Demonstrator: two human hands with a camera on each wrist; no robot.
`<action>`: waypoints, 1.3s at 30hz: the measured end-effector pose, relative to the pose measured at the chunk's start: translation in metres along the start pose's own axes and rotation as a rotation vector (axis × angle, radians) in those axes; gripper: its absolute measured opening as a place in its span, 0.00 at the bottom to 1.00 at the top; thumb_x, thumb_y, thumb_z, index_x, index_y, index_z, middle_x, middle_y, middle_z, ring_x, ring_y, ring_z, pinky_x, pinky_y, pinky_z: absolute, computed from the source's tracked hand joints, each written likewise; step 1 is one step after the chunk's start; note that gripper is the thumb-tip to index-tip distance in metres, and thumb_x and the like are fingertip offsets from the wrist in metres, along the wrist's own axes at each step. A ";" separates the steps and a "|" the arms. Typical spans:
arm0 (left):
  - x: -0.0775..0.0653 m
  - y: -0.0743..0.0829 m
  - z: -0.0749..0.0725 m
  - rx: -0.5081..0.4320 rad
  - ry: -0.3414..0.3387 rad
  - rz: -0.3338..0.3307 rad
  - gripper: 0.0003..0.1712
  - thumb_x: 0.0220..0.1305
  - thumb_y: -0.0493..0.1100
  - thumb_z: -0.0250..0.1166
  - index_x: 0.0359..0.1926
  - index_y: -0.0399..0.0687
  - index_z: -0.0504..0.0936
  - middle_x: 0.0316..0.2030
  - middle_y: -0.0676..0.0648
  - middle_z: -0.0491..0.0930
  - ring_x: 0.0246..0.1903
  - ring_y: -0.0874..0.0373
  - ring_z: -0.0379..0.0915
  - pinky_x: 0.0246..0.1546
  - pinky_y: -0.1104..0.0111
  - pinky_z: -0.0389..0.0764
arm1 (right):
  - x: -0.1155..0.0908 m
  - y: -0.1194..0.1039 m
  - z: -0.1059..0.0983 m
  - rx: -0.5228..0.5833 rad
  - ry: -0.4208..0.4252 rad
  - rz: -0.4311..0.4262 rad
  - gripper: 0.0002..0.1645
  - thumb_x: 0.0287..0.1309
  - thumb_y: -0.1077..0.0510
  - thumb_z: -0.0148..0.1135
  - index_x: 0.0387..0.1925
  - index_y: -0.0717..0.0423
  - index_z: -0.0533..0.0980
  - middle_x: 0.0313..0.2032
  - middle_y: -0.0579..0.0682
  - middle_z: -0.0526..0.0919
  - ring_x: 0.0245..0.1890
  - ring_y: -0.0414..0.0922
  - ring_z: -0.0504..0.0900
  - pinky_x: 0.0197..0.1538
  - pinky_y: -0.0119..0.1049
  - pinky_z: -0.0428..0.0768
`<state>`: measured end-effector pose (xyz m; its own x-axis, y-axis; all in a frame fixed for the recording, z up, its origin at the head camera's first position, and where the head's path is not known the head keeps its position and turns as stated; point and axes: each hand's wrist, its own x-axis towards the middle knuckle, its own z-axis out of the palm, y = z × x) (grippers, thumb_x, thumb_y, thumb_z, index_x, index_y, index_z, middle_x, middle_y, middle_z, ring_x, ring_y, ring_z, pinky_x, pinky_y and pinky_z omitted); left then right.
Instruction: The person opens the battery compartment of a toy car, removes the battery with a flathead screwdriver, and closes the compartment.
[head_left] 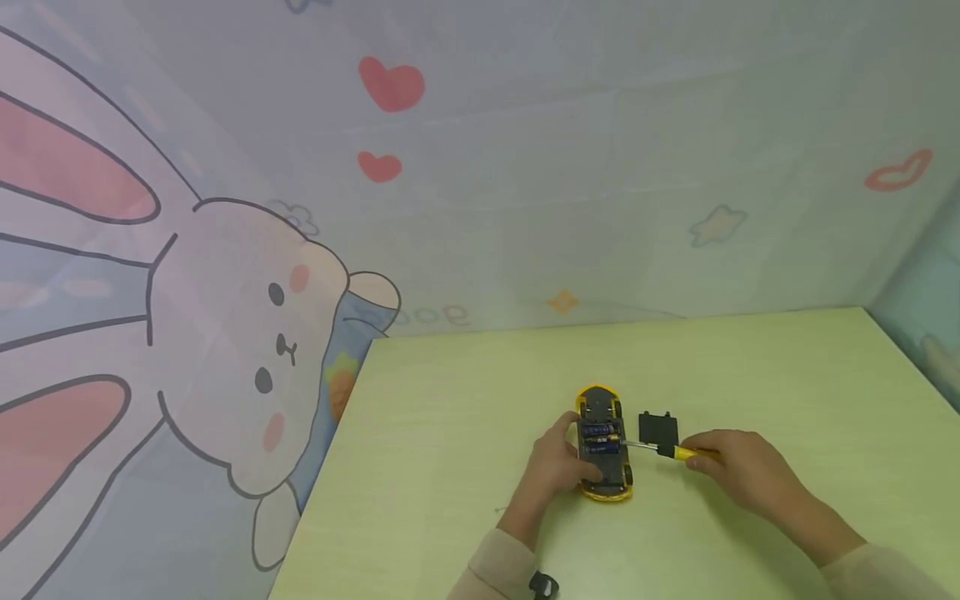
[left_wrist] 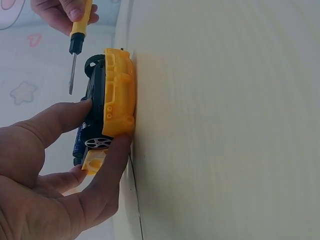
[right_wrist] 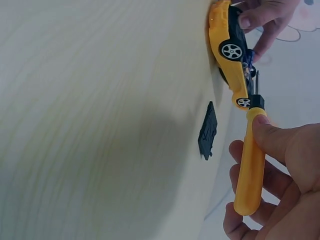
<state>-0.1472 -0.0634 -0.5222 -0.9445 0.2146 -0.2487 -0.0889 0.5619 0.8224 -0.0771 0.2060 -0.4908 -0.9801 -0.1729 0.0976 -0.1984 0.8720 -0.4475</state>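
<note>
A yellow toy car (head_left: 604,471) lies upside down on the table, its dark underside up. Blue batteries (head_left: 600,447) show in its uncovered battery compartment. My left hand (head_left: 553,463) grips the car from its left side, thumb on the underside and fingers along the body (left_wrist: 119,95). My right hand (head_left: 738,468) holds a yellow-handled screwdriver (right_wrist: 251,165) with a black collar. Its metal shaft points left, and the tip overlaps the edge of the battery compartment in the head view. Beside the car lies a black battery cover (head_left: 657,428), partly behind the screwdriver.
The pale green table (head_left: 465,400) meets a printed curtain (head_left: 525,208) with hearts and a rabbit at its far edge. Near the left sleeve is a small black object (head_left: 543,585), partly hidden.
</note>
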 end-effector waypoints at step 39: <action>0.000 0.006 0.001 0.025 0.008 -0.015 0.55 0.41 0.33 0.81 0.73 0.58 0.68 0.29 0.51 0.79 0.27 0.57 0.75 0.27 0.66 0.76 | -0.022 0.050 0.017 0.084 -0.044 0.393 0.27 0.72 0.56 0.56 0.60 0.78 0.69 0.46 0.77 0.77 0.34 0.56 0.78 0.29 0.44 0.75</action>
<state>-0.1474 -0.0594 -0.5181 -0.9456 0.2000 -0.2567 -0.0949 0.5850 0.8054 -0.0655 0.2458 -0.5304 -0.9804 0.1453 -0.1330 0.1936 0.8355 -0.5142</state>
